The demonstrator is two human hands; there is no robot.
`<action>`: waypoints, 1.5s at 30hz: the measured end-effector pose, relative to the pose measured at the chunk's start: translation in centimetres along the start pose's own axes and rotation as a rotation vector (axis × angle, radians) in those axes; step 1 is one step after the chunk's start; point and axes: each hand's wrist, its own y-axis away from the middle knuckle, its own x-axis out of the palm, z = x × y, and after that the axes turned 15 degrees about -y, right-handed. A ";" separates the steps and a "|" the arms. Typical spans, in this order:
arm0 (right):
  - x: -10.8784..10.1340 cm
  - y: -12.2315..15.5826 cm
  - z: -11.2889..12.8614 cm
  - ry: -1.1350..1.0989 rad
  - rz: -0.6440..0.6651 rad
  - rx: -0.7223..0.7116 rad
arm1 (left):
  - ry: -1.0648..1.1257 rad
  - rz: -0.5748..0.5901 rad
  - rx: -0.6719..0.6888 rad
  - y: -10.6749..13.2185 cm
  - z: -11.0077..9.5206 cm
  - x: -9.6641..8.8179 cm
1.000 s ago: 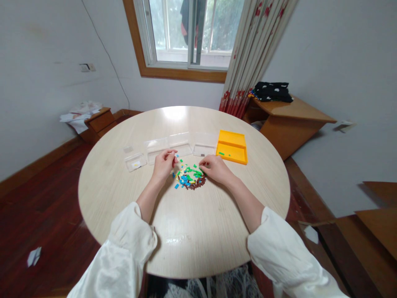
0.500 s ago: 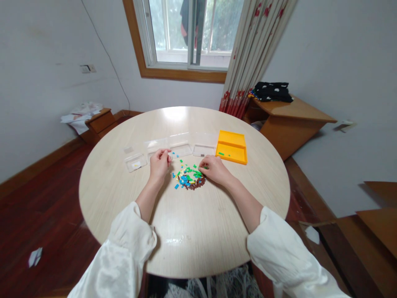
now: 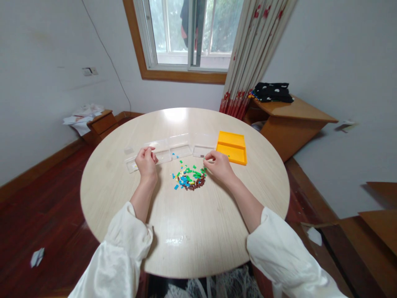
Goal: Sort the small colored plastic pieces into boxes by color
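A ring-shaped pile of small plastic bricks [image 3: 199, 182], in blue, green, yellow and brown, lies on the round table. Just above its far right edge, my right hand [image 3: 219, 166] pinches a tiny green brick [image 3: 204, 161] between thumb and fingertips. My left hand [image 3: 147, 163] is held with curled fingers over the leftmost clear box [image 3: 130, 164], partly hiding it. Whatever those fingers hold, if anything, cannot be made out. Beyond the pile stand more open clear boxes [image 3: 180, 150]; one [image 3: 197, 151] has a brown piece in it. An open yellow box [image 3: 232, 152] stands behind my right hand.
The pale round table [image 3: 186, 219] fills the middle. A few loose blue pieces [image 3: 175, 155] lie near the clear boxes. At the back right, a wooden cabinet [image 3: 297, 111] bears a dark cloth [image 3: 273, 92]. A window and curtain [image 3: 257, 41] are behind.
My left hand has moved left, from beside the pile to over the leftmost clear box. My right hand has lifted slightly away from the pile with the green brick.
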 end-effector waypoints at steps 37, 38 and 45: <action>-6.1 -2.5 -7.2 -0.003 -0.290 0.070 | -0.253 -0.003 0.205 0.6 1.2 -0.3; -6.0 -2.5 -7.1 -0.003 -0.299 0.065 | -0.298 0.010 0.230 0.7 1.3 -0.2; -2.8 -1.4 -3.4 0.010 -0.165 -0.116 | -0.569 0.162 0.365 2.2 1.2 0.6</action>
